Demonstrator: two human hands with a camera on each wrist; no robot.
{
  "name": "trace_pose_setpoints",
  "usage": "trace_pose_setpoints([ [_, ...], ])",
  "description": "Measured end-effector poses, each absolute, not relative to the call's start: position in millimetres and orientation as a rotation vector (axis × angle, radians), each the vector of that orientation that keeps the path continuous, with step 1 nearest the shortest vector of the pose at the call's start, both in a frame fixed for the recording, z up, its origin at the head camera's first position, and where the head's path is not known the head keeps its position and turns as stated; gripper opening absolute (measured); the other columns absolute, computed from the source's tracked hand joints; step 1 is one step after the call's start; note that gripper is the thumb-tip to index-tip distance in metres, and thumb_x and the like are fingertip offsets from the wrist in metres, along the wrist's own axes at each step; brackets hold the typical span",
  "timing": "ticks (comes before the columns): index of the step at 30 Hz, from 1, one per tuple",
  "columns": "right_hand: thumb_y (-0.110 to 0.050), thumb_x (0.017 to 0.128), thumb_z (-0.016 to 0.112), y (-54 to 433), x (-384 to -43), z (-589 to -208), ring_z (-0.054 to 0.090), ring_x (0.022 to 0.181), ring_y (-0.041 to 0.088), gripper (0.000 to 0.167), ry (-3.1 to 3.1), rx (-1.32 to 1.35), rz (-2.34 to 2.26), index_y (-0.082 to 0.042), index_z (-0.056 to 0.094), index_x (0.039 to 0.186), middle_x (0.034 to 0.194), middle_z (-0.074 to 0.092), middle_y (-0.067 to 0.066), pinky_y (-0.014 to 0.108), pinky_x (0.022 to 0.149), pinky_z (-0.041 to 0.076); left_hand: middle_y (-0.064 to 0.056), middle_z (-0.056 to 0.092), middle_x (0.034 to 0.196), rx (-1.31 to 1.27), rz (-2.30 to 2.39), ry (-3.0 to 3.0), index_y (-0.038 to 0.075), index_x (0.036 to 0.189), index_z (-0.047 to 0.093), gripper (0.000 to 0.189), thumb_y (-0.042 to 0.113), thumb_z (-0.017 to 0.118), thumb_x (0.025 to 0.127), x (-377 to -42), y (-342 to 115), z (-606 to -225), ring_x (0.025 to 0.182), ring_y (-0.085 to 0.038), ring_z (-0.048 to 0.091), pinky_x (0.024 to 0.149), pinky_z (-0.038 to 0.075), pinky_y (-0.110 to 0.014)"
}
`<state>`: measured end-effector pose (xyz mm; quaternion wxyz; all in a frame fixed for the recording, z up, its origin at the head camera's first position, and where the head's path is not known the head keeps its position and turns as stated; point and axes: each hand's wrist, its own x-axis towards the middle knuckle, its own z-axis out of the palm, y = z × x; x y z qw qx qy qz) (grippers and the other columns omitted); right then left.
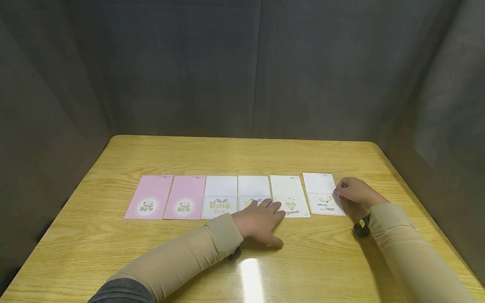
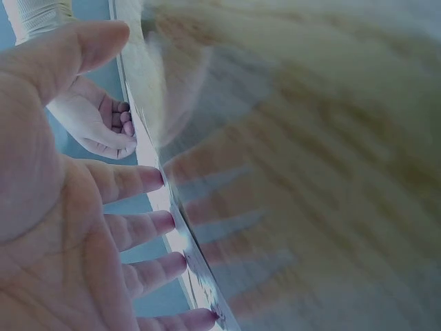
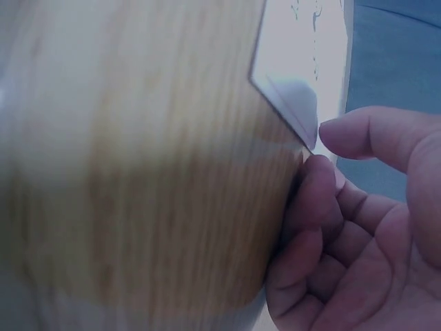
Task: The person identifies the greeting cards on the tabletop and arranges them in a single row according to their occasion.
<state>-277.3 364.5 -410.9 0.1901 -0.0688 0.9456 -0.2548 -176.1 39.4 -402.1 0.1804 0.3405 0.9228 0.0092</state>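
Six flat printed cards lie in a row on the table. My right hand (image 1: pixel 356 191) pinches the right edge of the rightmost card (image 1: pixel 320 185), a white one with a winged heart print. In the right wrist view, the thumb and the curled index finger (image 3: pixel 317 193) meet at that card's edge (image 3: pixel 289 89). My left hand (image 1: pixel 261 221) has its fingers spread straight, fingertips resting on the second white "Thank You" card (image 1: pixel 254 185) and at the left edge of the cream diamond card (image 1: pixel 289 189). In the left wrist view the left palm (image 2: pixel 55 227) shows.
Left of these lie another "Thank You" card (image 1: pixel 221 185) and two pink "Smile More" cards (image 1: pixel 155 189) (image 1: pixel 189 189). The wooden table (image 1: pixel 242 155) has rounded far corners. Grey curtains (image 1: pixel 189 71) stand behind and at both sides.
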Motion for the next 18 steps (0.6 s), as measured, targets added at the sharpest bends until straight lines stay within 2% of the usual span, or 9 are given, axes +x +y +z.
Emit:
trace_pose_setpoints([
  [11, -0.017, 0.101, 0.058, 368.8, -277.4, -408.3, 0.054, 0.081, 0.023, 0.021, 2.646, -0.164, -0.772, 0.003, 0.059, 0.099, 0.083, 0.061, 0.007, 0.034, 0.071, 0.042, -0.005, 0.022, 0.170, 0.950, 0.120, 2.601, 0.021, 0.160, 0.041, 0.084, 0.065, 0.064, 0.093, -174.5, 38.8, -397.3, 0.155, -0.031, 0.020, 0.122, 0.024, -0.055],
  [18, -0.020, 0.104, 0.056, 345.7, -267.9, -380.4, 0.053, 0.074, 0.022, 0.026, 2.779, -0.359, -0.764, 0.006, 0.058, 0.108, 0.089, 0.061, 0.013, 0.035, 0.060, 0.044, -0.004, 0.025, 0.169, 0.967, 0.174, 2.623, 0.021, 0.159, 0.043, 0.080, 0.062, 0.064, 0.094, -173.5, 28.0, -385.2, 0.155, -0.032, 0.021, 0.121, 0.024, -0.058],
])
